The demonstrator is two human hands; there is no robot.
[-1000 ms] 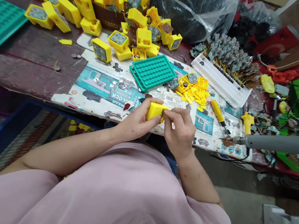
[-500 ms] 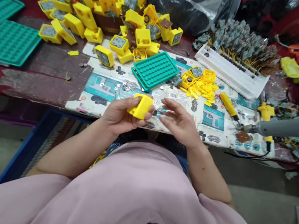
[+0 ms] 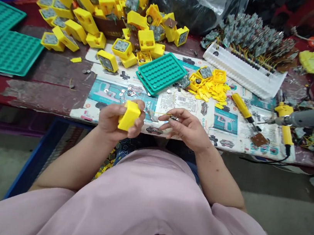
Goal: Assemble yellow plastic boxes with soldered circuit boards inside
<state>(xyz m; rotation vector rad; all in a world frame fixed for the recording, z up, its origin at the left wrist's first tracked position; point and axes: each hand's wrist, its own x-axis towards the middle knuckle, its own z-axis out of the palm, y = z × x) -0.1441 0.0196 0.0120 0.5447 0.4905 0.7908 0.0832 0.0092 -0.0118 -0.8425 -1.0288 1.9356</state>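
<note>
My left hand (image 3: 110, 120) is wrapped round a yellow plastic housing (image 3: 129, 117), tilted, above the table's front edge. A short gap to the right, my right hand (image 3: 189, 129) pinches a small dark part (image 3: 173, 118) between thumb and fingertips. From it a thin yellow wire (image 3: 162, 113) runs left towards a small grey piece (image 3: 151, 115) beside the housing. Whether the wire joins that piece I cannot tell. Beyond the hands lie stacked green trays (image 3: 161, 73) and a heap of small yellow pieces (image 3: 212, 90).
Yellow housings (image 3: 78, 30) are piled at the back left, near more green trays (image 3: 12, 52). A white foam holder (image 3: 242, 69) carries many wired boards at the back right. A yellow-handled screwdriver (image 3: 240, 106) and a grey rod-like tool (image 3: 312, 116) lie on the right.
My left hand has moved left with the yellow housing and turned it. My right hand, apart-fingered and seemingly bare before, now pinches a small part with a yellow wire.
</note>
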